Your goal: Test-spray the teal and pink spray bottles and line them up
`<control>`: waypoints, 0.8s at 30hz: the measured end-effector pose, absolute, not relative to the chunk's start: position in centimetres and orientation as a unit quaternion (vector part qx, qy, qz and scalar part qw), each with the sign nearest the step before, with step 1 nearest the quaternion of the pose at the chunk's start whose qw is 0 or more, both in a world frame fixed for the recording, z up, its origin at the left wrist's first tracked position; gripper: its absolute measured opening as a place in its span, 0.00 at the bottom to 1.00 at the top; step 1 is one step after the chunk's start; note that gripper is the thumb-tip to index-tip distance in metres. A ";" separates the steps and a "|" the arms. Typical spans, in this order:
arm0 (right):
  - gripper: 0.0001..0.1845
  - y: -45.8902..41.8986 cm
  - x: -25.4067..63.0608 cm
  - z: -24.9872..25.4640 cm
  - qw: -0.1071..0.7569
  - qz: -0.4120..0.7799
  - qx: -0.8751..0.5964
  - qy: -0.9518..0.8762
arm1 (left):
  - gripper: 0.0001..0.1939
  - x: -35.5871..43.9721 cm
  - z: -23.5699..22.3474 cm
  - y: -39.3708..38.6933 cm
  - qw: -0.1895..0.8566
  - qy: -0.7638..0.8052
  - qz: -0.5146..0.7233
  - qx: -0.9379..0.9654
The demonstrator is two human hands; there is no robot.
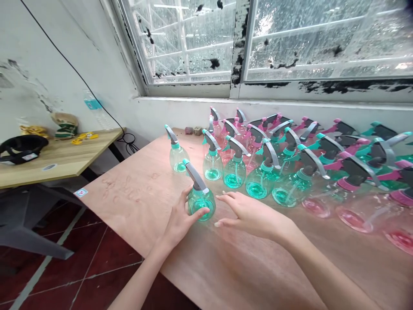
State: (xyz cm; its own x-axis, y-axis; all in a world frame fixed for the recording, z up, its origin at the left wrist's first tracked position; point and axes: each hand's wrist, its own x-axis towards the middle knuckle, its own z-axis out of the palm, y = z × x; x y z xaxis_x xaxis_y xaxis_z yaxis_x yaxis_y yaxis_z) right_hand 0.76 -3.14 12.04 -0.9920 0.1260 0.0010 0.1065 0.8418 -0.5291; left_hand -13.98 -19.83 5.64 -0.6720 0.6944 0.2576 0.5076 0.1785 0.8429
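My left hand (184, 213) is wrapped round the lower body of a green spray bottle (202, 199), its thumb across the front. The bottle stands upright on the wooden table (129, 193) and has a grey trigger head with a teal collar. Just right of it, my right hand (245, 211) is held with thumb and fingers apart, nothing between them. Its fingertips are close to the bottle; whether they touch it I cannot tell. Behind the held bottle stands another green spray bottle (178, 156), a little apart from the rest.
Several green spray bottles (234, 172) and pink spray bottles (314, 206) crowd the table's right and back. Two small blocks (197, 130) lie by the wall. At left, a second table (71, 157) holds a black cap (22, 148), bags and a clear bottle (98, 110). A window (193, 47) is behind.
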 end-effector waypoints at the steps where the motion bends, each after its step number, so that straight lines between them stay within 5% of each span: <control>1: 0.31 -3.0 1.1 12.2 0.014 0.275 -0.061 -0.959 | 0.28 -14.0 5.6 -19.8 0.093 0.763 0.506 0.392; 11: 0.36 -3.0 2.9 15.5 -0.067 0.278 -0.078 -0.955 | 0.32 -13.8 5.6 -19.5 0.101 0.772 0.515 0.359; 24: 0.31 -3.3 3.6 15.6 -0.073 0.275 -0.077 -0.956 | 0.32 -15.8 5.8 -18.8 0.071 0.791 0.490 0.358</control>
State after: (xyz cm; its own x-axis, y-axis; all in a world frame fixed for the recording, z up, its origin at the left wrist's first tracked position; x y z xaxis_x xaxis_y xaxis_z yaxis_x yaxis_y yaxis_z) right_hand 3.64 -3.25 15.59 -0.9775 0.1072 -0.1814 0.1872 0.8368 -0.5144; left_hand -15.76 -18.83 5.82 -0.7335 0.6367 0.2380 0.4965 0.2627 0.8273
